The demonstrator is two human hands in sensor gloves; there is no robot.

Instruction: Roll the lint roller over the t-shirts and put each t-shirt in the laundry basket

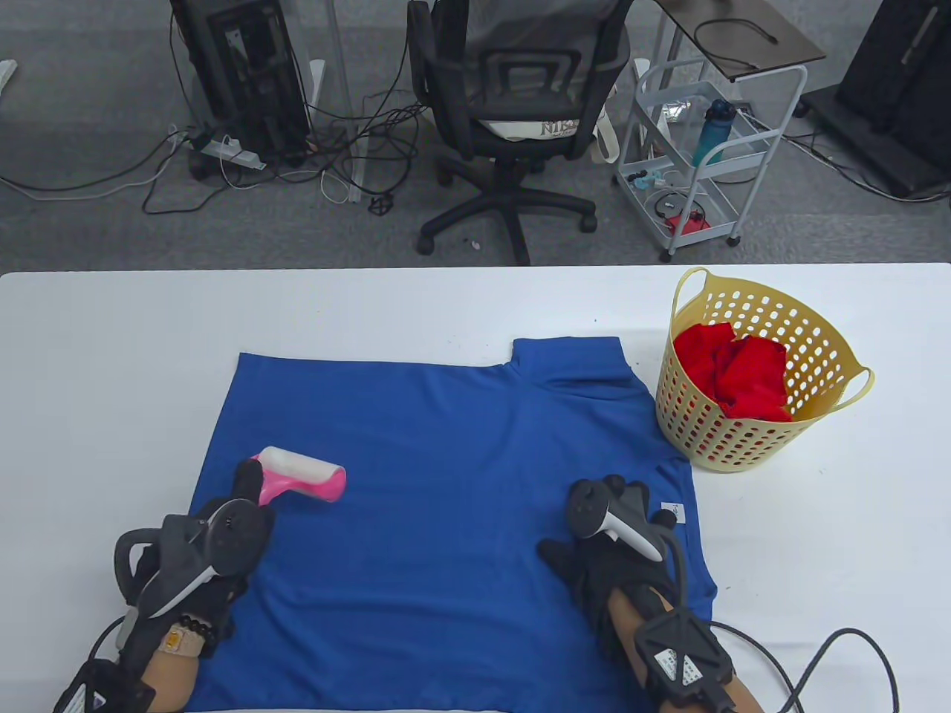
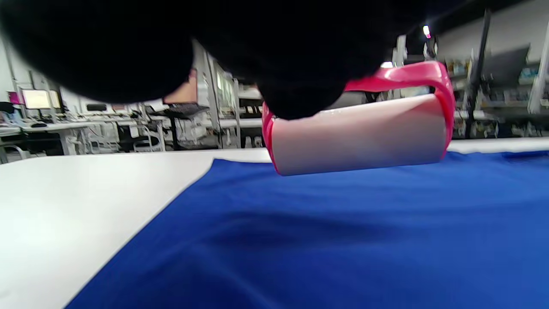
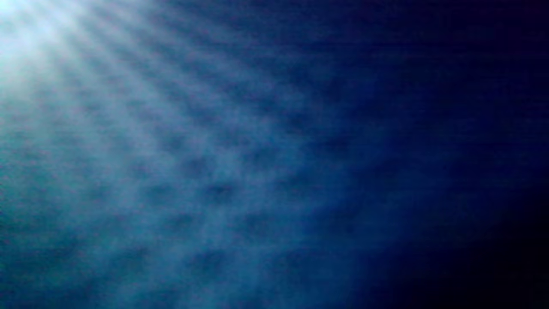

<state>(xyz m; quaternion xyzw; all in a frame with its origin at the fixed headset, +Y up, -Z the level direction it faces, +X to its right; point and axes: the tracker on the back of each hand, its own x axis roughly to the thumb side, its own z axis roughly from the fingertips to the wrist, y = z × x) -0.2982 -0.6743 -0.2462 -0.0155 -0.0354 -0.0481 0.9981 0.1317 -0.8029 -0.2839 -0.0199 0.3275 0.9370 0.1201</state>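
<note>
1. White table [image 1: 111,356] fills the foreground; beyond its far edge are an office chair [image 1: 513,111], a wire trolley [image 1: 698,156] and a computer tower [image 1: 245,74] on grey carpet.
2. Blue t-shirt [image 1: 446,475] lies spread flat on the table, neck end toward the right. Yellow laundry basket [image 1: 750,431] stands just beside that end and already holds a red garment [image 1: 743,371].
3. Left hand [image 1: 215,549] grips the pink handle of the lint roller [image 1: 301,474]. The left wrist view shows the drum resting on the cloth near the shirt's left edge.
4. Right hand [image 1: 617,549] lies on the shirt near its right edge, apparently flat and pinning the cloth. Its fingers are under the tracker, so their pose is only inferred.
5. Step in hand, as judged: rolling the shirt. For good work, keep the drum's full width in contact and press evenly. Roll in straight overlapping passes away from the pinned side so the fabric stays taut. Move the holding hand before rolling the area beneath it.
6. Hidden or unclear:
   - The right wrist view shows only blurred blue weave, pressed close.
   - A dark glove blocks the top of the left wrist view, hiding the grip itself.
   - The shirt's near edge is cut off by the frame.
   - A small white label [image 1: 672,512] by the right hand is unreadable.
</note>
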